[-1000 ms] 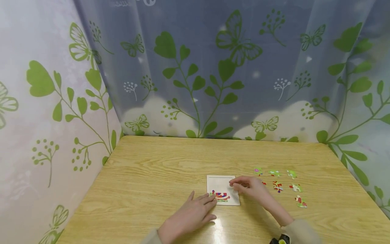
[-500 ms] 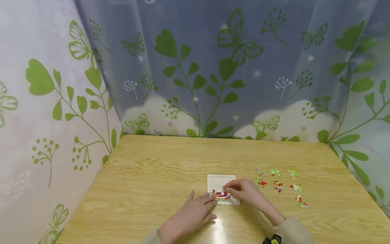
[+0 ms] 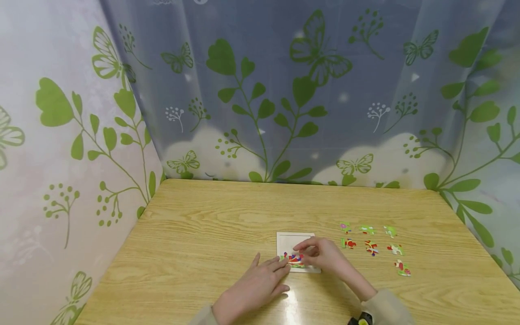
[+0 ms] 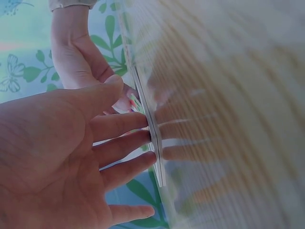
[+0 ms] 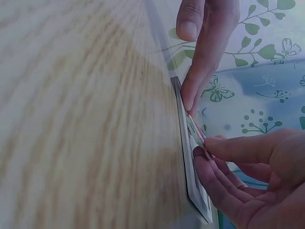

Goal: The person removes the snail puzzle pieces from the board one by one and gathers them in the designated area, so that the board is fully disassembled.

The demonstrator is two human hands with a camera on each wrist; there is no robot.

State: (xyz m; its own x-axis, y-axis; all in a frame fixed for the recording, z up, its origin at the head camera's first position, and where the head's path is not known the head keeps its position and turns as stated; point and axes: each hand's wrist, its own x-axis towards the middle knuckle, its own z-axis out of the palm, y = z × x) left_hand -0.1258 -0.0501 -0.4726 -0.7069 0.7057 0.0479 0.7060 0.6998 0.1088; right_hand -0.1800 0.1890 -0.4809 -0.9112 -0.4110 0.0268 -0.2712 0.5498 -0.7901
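A shallow white puzzle tray (image 3: 289, 241) lies on the wooden table, with joined red, blue and green jigsaw pieces (image 3: 293, 260) along its near part. My left hand (image 3: 260, 280) rests with straight fingers over the tray's near left corner and the pieces there. Over the tray's right side, my right hand (image 3: 328, 258) pinches the edge of a thin jigsaw piece (image 5: 201, 136) between thumb and fingertips. That piece stands tilted up from the tray in the right wrist view. My right fingers hide most of it in the head view.
Right of the tray several loose jigsaw pieces (image 3: 371, 247) lie face up in rough rows on the table (image 3: 203, 225). A printed curtain (image 3: 260, 90) with leaves and butterflies hangs behind the table, with more at both sides.
My right hand has moved left and slightly nearer over the tray, down to the joined pieces. My left hand has stayed in place.
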